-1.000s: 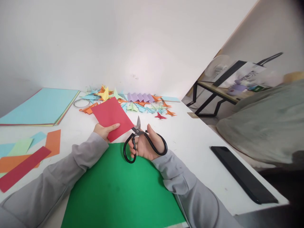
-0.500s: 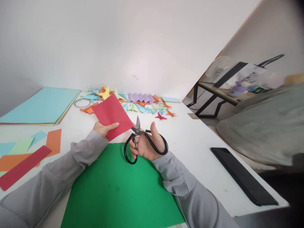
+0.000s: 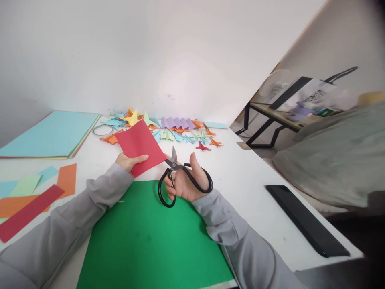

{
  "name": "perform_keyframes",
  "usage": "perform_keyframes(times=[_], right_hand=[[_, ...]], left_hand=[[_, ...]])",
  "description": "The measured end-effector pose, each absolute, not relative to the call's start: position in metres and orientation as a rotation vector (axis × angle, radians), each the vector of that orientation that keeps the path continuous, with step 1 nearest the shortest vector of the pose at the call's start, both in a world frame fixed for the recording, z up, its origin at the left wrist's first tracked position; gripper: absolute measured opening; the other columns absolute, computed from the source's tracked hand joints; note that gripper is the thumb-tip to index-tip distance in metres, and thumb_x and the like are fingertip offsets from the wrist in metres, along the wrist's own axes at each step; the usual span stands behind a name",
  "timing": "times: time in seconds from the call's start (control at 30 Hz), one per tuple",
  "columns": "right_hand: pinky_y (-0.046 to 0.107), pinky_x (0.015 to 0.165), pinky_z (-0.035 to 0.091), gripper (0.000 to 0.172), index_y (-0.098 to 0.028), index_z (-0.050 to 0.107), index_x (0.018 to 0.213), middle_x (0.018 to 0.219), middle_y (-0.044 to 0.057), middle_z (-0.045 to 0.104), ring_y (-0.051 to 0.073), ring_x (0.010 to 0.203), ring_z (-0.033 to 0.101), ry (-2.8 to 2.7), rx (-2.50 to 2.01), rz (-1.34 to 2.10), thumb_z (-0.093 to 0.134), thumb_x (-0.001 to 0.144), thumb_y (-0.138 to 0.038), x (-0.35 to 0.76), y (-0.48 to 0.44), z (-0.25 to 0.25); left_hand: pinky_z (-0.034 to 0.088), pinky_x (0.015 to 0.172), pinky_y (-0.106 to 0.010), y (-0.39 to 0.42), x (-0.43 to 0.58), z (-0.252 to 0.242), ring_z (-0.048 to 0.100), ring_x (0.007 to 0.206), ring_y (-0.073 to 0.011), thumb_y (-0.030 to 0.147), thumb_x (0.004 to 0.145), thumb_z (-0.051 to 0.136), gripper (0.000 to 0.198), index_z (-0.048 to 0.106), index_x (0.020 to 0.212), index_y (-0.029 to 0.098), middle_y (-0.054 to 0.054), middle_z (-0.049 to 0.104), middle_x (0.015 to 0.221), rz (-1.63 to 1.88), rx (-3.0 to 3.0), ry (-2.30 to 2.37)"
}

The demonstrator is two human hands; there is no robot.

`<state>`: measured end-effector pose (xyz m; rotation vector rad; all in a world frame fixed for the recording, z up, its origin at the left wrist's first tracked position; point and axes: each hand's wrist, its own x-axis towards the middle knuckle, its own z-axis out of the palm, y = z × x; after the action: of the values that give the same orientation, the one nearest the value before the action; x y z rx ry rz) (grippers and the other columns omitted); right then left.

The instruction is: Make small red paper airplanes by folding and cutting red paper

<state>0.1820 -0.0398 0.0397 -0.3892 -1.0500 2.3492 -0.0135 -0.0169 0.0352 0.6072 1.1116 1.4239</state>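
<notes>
My left hand [image 3: 129, 163] pinches a red sheet of paper [image 3: 140, 145] by its lower left part, thumb on top, holding it tilted above the table. In my right hand [image 3: 188, 182] are black-handled scissors [image 3: 173, 165], blades apart and pointing up and away. The scissors' left blade lies at the right corner of the red paper; whether it touches I cannot tell. Below both hands a large green sheet [image 3: 153, 237] lies flat on the table.
Folded paper pieces [image 3: 177, 136] line the wall. At left are stacked coloured sheets [image 3: 49, 134], a wire ring [image 3: 103, 129] and loose strips, one red [image 3: 31, 212]. A black phone [image 3: 305, 218] lies by the table's right edge. A shelf [image 3: 285, 115] stands beyond.
The red paper and my left hand have shifted slightly left, so the paper's right corner sits a little farther from the scissors' pivot. My right hand barely moved.
</notes>
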Motion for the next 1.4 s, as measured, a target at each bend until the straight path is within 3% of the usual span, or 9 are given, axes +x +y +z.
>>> perform_keyframes(times=[0.13, 0.43, 0.7, 0.97, 1.23, 1.4], right_hand=[[0.033, 0.052, 0.041, 0.076, -0.025, 0.038, 0.118, 0.066, 0.001, 0.056, 0.016, 0.050, 0.050, -1.082, -0.338, 2.435, 0.003, 0.073, -0.076, 0.187, -0.038, 0.041], [0.032, 0.049, 0.042, 0.080, -0.016, 0.050, 0.083, 0.066, 0.004, 0.056, 0.013, 0.050, 0.048, -1.124, -0.316, 2.536, -0.001, 0.071, -0.076, 0.188, -0.034, 0.034], [0.033, 0.052, 0.043, 0.081, -0.021, 0.047, 0.101, 0.068, 0.002, 0.058, 0.015, 0.051, 0.051, -1.104, -0.372, 2.406, -0.001, 0.069, -0.078, 0.185, -0.035, 0.036], [0.035, 0.053, 0.043, 0.080, -0.025, 0.033, 0.126, 0.070, 0.002, 0.058, 0.017, 0.054, 0.052, -1.096, -0.333, 2.383, 0.002, 0.073, -0.076, 0.187, -0.034, 0.036], [0.035, 0.055, 0.042, 0.080, -0.026, 0.030, 0.127, 0.067, 0.000, 0.056, 0.015, 0.051, 0.050, -1.141, -0.323, 2.484, -0.007, 0.073, -0.073, 0.193, -0.033, 0.036], [0.036, 0.057, 0.042, 0.083, -0.022, 0.042, 0.115, 0.067, 0.001, 0.056, 0.016, 0.052, 0.050, -1.119, -0.303, 2.530, -0.008, 0.072, -0.073, 0.194, -0.033, 0.035]], left_hand=[[0.056, 0.073, -0.040, -0.016, -0.014, 0.032, 0.066, 0.079, -0.0280, 0.010, 0.035, 0.083, 0.049, 0.066, 0.081, 0.010, -0.010, 0.071, 0.082, 1.389, 0.621, 1.101], [0.053, 0.078, -0.040, -0.019, -0.012, 0.032, 0.065, 0.082, -0.0271, 0.015, 0.029, 0.085, 0.052, 0.068, 0.078, 0.012, -0.007, 0.071, 0.081, 1.343, 0.746, 1.132], [0.054, 0.078, -0.038, -0.017, -0.012, 0.031, 0.065, 0.084, -0.0277, 0.017, 0.029, 0.085, 0.054, 0.068, 0.080, 0.011, -0.008, 0.071, 0.082, 1.346, 0.709, 1.229], [0.054, 0.075, -0.038, -0.016, -0.016, 0.031, 0.065, 0.082, -0.0269, 0.019, 0.031, 0.085, 0.053, 0.067, 0.081, 0.011, -0.009, 0.071, 0.087, 1.325, 0.699, 1.227], [0.052, 0.079, -0.040, -0.017, -0.016, 0.029, 0.065, 0.084, -0.0273, 0.017, 0.032, 0.084, 0.056, 0.068, 0.085, 0.012, -0.009, 0.071, 0.087, 1.226, 0.741, 1.162], [0.053, 0.076, -0.035, -0.025, -0.015, 0.041, 0.066, 0.079, -0.0243, 0.015, 0.043, 0.080, 0.041, 0.068, 0.082, 0.012, -0.007, 0.071, 0.083, 1.156, 0.760, 1.087]])
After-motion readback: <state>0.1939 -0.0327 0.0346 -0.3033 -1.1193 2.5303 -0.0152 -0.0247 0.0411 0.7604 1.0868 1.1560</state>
